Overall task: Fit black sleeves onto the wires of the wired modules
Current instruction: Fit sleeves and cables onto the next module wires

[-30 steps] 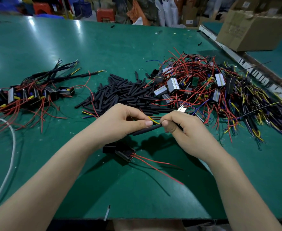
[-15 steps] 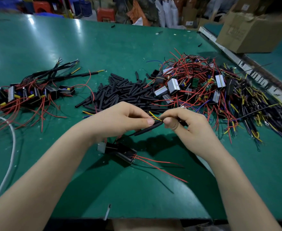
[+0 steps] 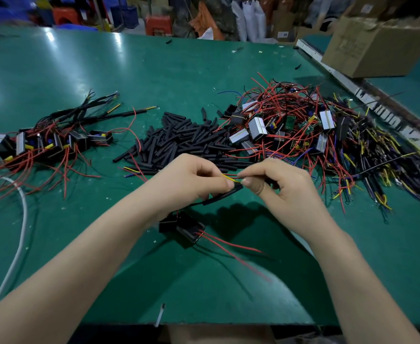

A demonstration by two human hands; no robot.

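The left hand [image 3: 191, 180] fingers pinch a black sleeve [image 3: 225, 194]. The right hand [image 3: 278, 187] fingers pinch thin wires [image 3: 231, 178] above the green bench [image 3: 154, 70].

Bare green tabletop [image 3: 154, 70] lies open beyond the loose black sleeve heap [image 3: 186, 142]; tangled red-wired module piles [image 3: 303, 125] flank it.

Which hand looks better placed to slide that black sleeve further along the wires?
Probably the left hand: it already pinches the black sleeve at its upper end. The right hand pinches the yellow and red wires sticking out, holding them taut.
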